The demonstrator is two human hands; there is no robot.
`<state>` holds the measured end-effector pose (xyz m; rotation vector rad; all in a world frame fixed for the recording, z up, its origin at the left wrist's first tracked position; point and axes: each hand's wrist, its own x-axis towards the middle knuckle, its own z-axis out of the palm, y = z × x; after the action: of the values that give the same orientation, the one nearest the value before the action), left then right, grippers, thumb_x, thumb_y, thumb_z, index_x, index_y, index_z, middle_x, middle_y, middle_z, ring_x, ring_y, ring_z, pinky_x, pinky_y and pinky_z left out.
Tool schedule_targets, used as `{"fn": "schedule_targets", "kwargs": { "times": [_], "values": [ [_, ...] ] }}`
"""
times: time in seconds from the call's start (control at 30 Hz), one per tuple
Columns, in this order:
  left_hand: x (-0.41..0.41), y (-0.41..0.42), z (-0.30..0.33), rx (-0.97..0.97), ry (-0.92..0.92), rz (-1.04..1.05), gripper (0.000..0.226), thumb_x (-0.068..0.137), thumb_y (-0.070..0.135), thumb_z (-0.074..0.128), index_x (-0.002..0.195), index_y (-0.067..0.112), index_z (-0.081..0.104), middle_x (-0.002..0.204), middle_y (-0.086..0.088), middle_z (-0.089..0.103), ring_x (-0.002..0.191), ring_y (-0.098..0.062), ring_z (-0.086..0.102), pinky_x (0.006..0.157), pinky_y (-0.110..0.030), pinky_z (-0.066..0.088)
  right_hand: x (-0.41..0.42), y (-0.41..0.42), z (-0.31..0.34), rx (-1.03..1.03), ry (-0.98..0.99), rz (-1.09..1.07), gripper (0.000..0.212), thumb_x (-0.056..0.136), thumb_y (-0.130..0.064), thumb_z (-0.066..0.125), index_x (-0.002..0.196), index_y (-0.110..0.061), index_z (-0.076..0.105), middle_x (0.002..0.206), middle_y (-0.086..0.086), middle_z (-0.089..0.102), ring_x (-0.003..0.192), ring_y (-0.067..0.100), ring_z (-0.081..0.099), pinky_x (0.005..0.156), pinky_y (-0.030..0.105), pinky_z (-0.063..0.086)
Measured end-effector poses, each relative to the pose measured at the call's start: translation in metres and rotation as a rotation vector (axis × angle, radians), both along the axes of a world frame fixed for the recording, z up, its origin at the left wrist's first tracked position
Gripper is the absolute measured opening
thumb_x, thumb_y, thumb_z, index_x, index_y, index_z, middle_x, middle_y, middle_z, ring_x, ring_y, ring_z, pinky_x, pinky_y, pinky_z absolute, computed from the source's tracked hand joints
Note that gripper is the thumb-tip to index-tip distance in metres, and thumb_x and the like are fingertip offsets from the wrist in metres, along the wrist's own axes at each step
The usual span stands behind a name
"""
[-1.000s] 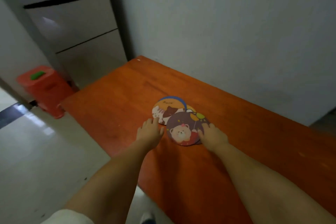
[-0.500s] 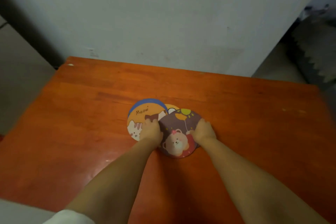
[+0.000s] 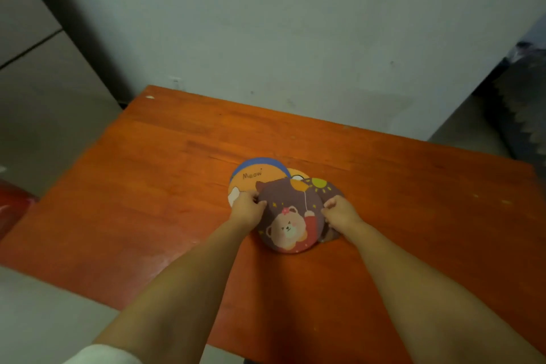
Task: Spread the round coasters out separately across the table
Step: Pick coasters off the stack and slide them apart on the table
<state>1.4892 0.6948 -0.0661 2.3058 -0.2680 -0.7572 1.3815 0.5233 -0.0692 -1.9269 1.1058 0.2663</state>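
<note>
A pile of overlapping round coasters lies in the middle of the orange table [image 3: 141, 204]. On top is a purple bear coaster [image 3: 291, 220]. My left hand [image 3: 246, 208] pinches its left edge and my right hand [image 3: 339, 211] pinches its right edge. It looks slightly raised off the pile. Under it on the right peeks a second purple coaster with a sun [image 3: 326, 188]. To the left lies an orange "Meow" cat coaster [image 3: 249, 179] over a blue coaster [image 3: 261, 160]. A yellow coaster [image 3: 297, 173] shows behind, mostly hidden.
A pale wall [image 3: 295, 38] stands right behind the table's far edge. A grey cabinet front [image 3: 44, 83] and a red bin [image 3: 11, 201] are to the left. Steps [image 3: 526, 115] drop away at the right.
Both hands have closed on the bear coaster's edges. It has come toward me, uncovering the sun coaster beneath. The view has swung from the table's left side to face the wall.
</note>
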Motion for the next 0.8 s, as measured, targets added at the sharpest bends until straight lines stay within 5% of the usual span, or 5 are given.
{"fn": "schedule_targets", "kwargs": {
  "times": [0.07, 0.23, 0.33, 0.63, 0.8],
  "values": [
    [0.004, 0.022, 0.01, -0.012, 0.0, 0.042, 0.027, 0.096, 0.014, 0.051, 0.118, 0.0, 0.061, 0.136, -0.021, 0.056, 0.116, -0.039, 0.056, 0.094, -0.043, 0.049, 0.009, 0.018, 0.01, 0.049, -0.029, 0.033, 0.031, 0.092, -0.001, 0.044, 0.065, -0.015, 0.04, 0.071, 0.009, 0.044, 0.073, 0.022, 0.045, 0.07, 0.039, 0.044],
    [0.033, 0.09, 0.024, 0.028, -0.063, 0.133, 0.016, 0.094, 0.014, 0.054, 0.082, 0.004, 0.051, 0.11, -0.03, 0.064, 0.105, -0.04, 0.06, 0.087, -0.044, 0.049, 0.047, 0.075, 0.023, 0.158, -0.085, 0.14, 0.011, 0.094, 0.001, 0.042, 0.098, 0.0, 0.052, 0.072, 0.015, 0.045, 0.065, 0.022, 0.044, 0.06, 0.038, 0.043],
    [0.053, 0.143, 0.027, 0.059, -0.065, 0.169, 0.017, 0.094, 0.014, 0.054, 0.087, -0.002, 0.057, 0.111, -0.03, 0.064, 0.105, -0.04, 0.06, 0.087, -0.044, 0.049, 0.074, 0.12, 0.023, 0.191, -0.121, 0.209, 0.017, 0.095, -0.005, 0.047, 0.079, -0.009, 0.045, 0.075, -0.003, 0.047, 0.078, 0.023, 0.047, 0.064, 0.035, 0.044],
    [0.144, 0.292, 0.016, 0.196, -0.087, 0.16, 0.025, 0.09, 0.017, 0.061, 0.072, 0.004, 0.051, 0.085, -0.022, 0.063, 0.089, -0.036, 0.06, 0.075, -0.041, 0.047, 0.161, 0.282, 0.008, 0.034, -0.072, 0.301, 0.048, 0.091, -0.02, 0.06, 0.053, -0.018, 0.032, 0.059, 0.008, 0.043, 0.07, 0.024, 0.048, 0.083, 0.052, 0.051],
    [0.175, 0.315, -0.007, 0.283, -0.155, 0.084, 0.034, 0.088, 0.017, 0.062, 0.061, 0.012, 0.041, 0.069, -0.009, 0.052, 0.078, -0.031, 0.05, 0.067, -0.036, 0.037, 0.182, 0.317, -0.013, -0.067, -0.027, 0.304, 0.044, 0.092, -0.024, 0.059, 0.059, -0.022, 0.031, 0.068, 0.0, 0.046, 0.08, 0.02, 0.046, 0.069, 0.033, 0.037]
  ]
}}
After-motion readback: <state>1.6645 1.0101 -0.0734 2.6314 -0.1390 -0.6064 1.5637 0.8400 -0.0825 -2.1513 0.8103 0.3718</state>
